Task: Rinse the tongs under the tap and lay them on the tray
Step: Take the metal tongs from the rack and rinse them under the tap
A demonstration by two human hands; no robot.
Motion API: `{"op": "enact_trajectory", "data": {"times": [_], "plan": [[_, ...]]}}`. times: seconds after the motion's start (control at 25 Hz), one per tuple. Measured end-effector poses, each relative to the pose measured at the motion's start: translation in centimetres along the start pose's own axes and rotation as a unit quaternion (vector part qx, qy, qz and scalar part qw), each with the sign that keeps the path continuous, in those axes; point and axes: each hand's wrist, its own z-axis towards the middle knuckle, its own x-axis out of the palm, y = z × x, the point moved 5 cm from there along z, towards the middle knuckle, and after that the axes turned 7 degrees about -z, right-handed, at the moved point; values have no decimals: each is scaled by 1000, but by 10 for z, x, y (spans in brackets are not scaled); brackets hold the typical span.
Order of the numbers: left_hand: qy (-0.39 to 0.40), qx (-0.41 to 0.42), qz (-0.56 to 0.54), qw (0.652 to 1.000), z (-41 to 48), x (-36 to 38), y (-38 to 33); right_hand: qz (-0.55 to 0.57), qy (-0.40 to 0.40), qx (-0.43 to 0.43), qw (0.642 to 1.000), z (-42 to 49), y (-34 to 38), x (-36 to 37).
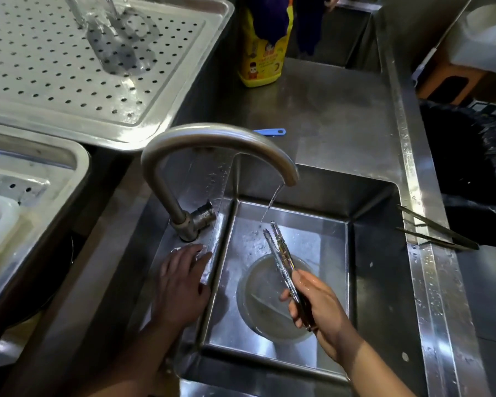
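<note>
My right hand (315,303) grips the handle end of the metal tongs (279,249) over the sink basin (312,233). Their serrated tips point up and away, just beside the thin stream of water falling from the curved tap (212,136). My left hand (181,277) rests flat with straight fingers on the sink's left ledge, just below the tap's base and its valve (202,216). The perforated steel tray (78,67) lies at the upper left, with a clear glass object on it.
A round clear dish (267,308) sits on the basin floor under the tongs. A second tray (26,179) lies at left. A yellow bottle (262,53) and a blue handle (269,132) are behind the tap. Another pair of thin tongs (435,230) rests on the right rim by a black-bagged bin (476,173).
</note>
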Motion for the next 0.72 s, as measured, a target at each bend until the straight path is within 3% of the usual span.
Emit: {"op": "enact_trajectory", "data": {"times": [0.08,0.16,0.28,0.4,0.52,0.72], "plan": [[-3,-1,-1,1000,0,2,3,-49,-53,55,996,13,-30,-19],[-8,0,2,1000,1,3,3,-212,-93,114,966,32,-57,-36],[-2,-9,6,1000,3,7,6,-498,-76,122,855,66,-83,-46],[7,-17,12,1000,2,9,10,-587,-47,128,798,90,-100,-37],[9,-29,18,999,2,10,10,-609,-59,80,787,96,-114,-30],[3,-14,27,1000,1,9,8,-582,-77,53,808,84,-116,-33]]}}
